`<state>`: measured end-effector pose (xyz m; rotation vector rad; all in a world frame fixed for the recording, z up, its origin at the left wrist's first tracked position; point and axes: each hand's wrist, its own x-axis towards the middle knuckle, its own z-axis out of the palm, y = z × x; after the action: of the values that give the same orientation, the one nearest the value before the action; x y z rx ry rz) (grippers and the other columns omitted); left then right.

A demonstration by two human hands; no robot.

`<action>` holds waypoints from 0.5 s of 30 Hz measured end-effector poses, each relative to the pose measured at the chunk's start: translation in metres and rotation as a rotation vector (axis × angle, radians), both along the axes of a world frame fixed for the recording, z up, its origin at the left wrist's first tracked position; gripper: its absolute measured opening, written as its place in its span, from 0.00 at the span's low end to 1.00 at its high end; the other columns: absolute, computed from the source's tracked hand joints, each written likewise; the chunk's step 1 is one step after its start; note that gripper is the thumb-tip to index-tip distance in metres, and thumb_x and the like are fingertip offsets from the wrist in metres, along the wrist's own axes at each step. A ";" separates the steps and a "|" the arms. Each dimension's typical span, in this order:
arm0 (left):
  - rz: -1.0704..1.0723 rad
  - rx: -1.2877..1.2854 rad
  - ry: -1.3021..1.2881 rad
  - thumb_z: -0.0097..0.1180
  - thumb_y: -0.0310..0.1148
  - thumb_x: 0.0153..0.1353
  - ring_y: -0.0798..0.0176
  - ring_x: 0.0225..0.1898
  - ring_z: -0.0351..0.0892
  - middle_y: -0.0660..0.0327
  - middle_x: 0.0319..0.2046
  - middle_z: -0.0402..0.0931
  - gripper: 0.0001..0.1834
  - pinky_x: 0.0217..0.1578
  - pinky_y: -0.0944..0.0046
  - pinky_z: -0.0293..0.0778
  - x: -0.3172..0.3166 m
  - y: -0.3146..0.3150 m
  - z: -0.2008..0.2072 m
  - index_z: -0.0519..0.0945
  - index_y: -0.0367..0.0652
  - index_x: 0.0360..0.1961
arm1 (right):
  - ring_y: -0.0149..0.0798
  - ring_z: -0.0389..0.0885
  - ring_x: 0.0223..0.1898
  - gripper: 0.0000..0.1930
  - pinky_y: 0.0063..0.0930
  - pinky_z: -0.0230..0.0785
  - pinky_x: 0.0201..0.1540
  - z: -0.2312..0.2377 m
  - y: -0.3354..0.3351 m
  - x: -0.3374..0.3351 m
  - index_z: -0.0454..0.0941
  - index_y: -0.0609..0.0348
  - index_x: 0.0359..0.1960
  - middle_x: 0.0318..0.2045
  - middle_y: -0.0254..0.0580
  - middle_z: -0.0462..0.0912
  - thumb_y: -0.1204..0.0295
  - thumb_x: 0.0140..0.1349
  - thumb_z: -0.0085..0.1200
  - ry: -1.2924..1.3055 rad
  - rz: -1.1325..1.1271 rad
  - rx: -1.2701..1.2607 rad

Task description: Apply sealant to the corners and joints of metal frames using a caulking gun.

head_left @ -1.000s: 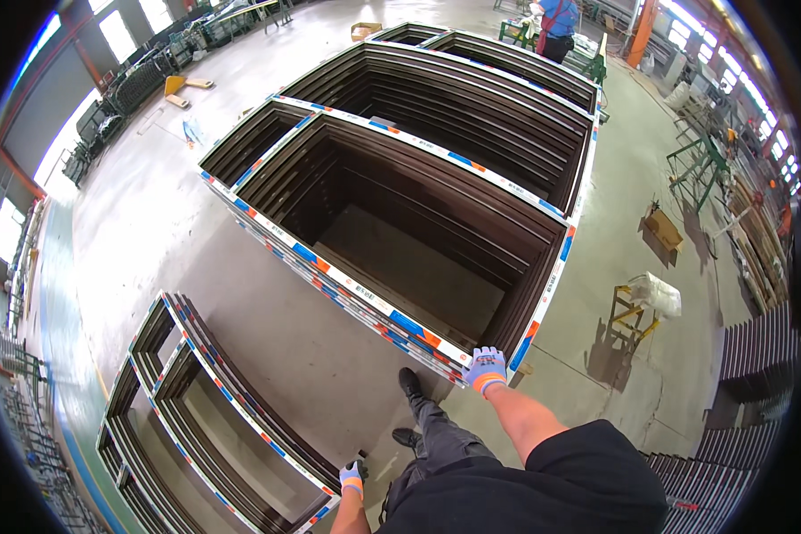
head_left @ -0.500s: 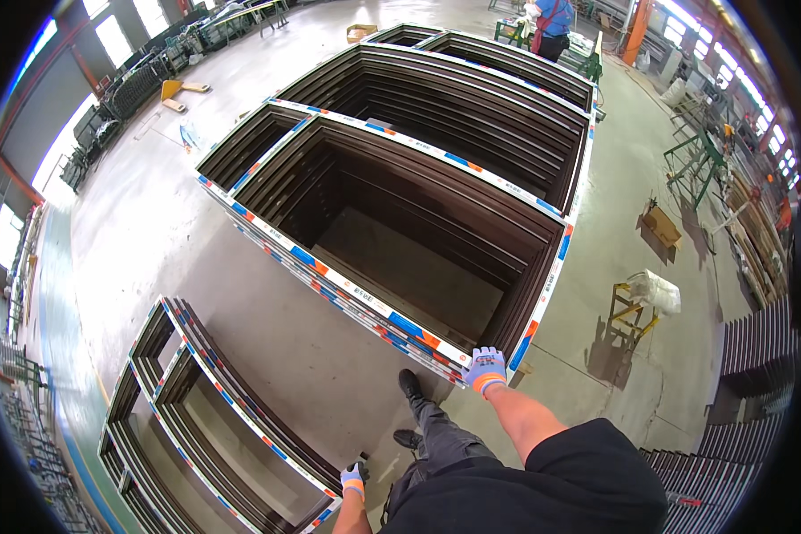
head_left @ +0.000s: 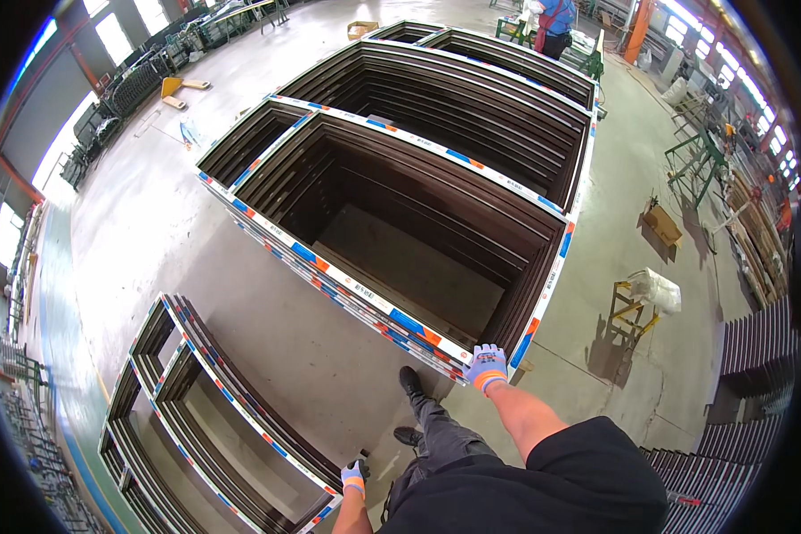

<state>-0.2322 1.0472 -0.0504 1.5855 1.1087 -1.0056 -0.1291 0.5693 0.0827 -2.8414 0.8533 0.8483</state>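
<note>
A tall stack of dark brown window frames [head_left: 429, 335], edged with white, blue and red protective film, stands in front of me. My right hand [head_left: 487, 363], in a light grey-purple glove with an orange cuff, is closed over the near right corner of the top frame. At lower left lies a smaller stack of similar frames [head_left: 276, 445]. My left hand [head_left: 354, 473], gloved alike, hangs low beside that stack's near end. Its fingers are curled, and a small dark thing shows at them, too small to name.
A yellow stand [head_left: 630, 311] carrying a white wrapped bundle is on the right, with a cardboard box [head_left: 662, 226] beyond it. A yellow pallet jack [head_left: 176, 91] stands far left. A person in blue [head_left: 556, 22] works behind the tall stack. Dark profiles [head_left: 739, 445] are piled at lower right.
Almost nothing differs. The view has shifted very slightly; my right hand stays on the frame corner and my left hand stays low beside the smaller stack.
</note>
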 end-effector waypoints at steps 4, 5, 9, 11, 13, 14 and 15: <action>0.026 0.003 -0.004 0.58 0.37 0.57 0.62 0.16 0.75 0.54 0.24 0.81 0.14 0.17 0.65 0.67 -0.001 0.004 -0.004 0.82 0.40 0.42 | 0.46 0.73 0.50 0.25 0.41 0.63 0.52 0.001 0.001 0.003 0.77 0.56 0.43 0.45 0.46 0.78 0.48 0.53 0.56 0.014 0.011 -0.001; 0.035 0.019 0.043 0.58 0.37 0.58 0.62 0.16 0.75 0.54 0.24 0.81 0.14 0.17 0.65 0.67 -0.002 0.004 -0.004 0.82 0.40 0.41 | 0.46 0.73 0.50 0.25 0.41 0.63 0.52 0.001 0.001 0.003 0.77 0.56 0.43 0.45 0.46 0.78 0.48 0.53 0.56 -0.002 0.015 -0.004; -0.057 -0.003 -0.043 0.57 0.42 0.58 0.58 0.19 0.80 0.55 0.26 0.83 0.16 0.14 0.65 0.65 -0.003 0.005 -0.004 0.81 0.43 0.42 | 0.45 0.73 0.50 0.25 0.40 0.62 0.53 0.004 0.000 0.001 0.77 0.56 0.43 0.45 0.45 0.77 0.48 0.52 0.56 0.020 -0.003 0.002; 0.012 -0.017 0.031 0.57 0.42 0.59 0.59 0.19 0.80 0.55 0.26 0.83 0.16 0.14 0.66 0.64 -0.003 0.004 -0.003 0.81 0.43 0.42 | 0.45 0.72 0.51 0.25 0.40 0.61 0.54 0.004 -0.001 0.000 0.77 0.55 0.44 0.45 0.45 0.77 0.49 0.52 0.55 0.046 -0.014 -0.003; -0.018 -0.023 -0.024 0.57 0.42 0.60 0.59 0.19 0.80 0.55 0.26 0.83 0.15 0.14 0.66 0.64 -0.003 0.004 -0.002 0.81 0.43 0.42 | 0.45 0.72 0.51 0.25 0.40 0.61 0.54 0.004 -0.002 -0.001 0.77 0.55 0.44 0.45 0.45 0.77 0.49 0.52 0.55 0.018 -0.014 -0.001; -0.014 -0.010 0.029 0.57 0.41 0.60 0.60 0.19 0.80 0.55 0.26 0.83 0.15 0.14 0.66 0.64 -0.003 0.004 -0.002 0.81 0.43 0.43 | 0.45 0.72 0.51 0.25 0.40 0.61 0.54 0.003 -0.002 -0.001 0.77 0.55 0.44 0.45 0.45 0.77 0.49 0.52 0.55 0.021 -0.021 0.000; -0.028 -0.021 -0.012 0.57 0.41 0.60 0.60 0.19 0.80 0.55 0.26 0.83 0.15 0.14 0.66 0.64 -0.004 0.004 -0.002 0.81 0.43 0.43 | 0.45 0.72 0.51 0.25 0.40 0.61 0.54 0.002 -0.002 -0.001 0.77 0.55 0.44 0.45 0.45 0.77 0.49 0.52 0.55 0.003 -0.014 -0.004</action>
<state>-0.2358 1.0512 -0.0523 1.5923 1.0672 -1.0215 -0.1305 0.5675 0.0852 -2.8349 0.8755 0.8506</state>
